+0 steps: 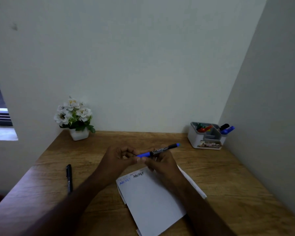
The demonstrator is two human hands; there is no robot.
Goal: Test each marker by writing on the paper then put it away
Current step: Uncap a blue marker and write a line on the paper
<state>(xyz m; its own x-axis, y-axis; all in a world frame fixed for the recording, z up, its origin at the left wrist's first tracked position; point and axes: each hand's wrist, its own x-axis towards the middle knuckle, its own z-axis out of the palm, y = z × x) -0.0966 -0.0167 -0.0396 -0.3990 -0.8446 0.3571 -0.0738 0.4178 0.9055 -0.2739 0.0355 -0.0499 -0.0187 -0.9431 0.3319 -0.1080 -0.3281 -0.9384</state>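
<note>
You held the blue marker (157,150) in both hands above the paper's (151,200) far edge.

Left hand (117,158) pinched the blue cap end; right hand (162,163) curled round the dark barrel, its blue tail sticking out up-right past your fingers. Paper lay on the desk (228,181) under your wrists, lettering at its top. A black marker (69,178) lay well left; organizer (207,137) sat far right.

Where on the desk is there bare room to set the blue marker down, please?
Bare wood lies between the flower pot and the organizer along the wall, and right of the paper below the organizer. It is crowded in the middle, where both hands hold the blue marker, and left, by the black pen.
</note>
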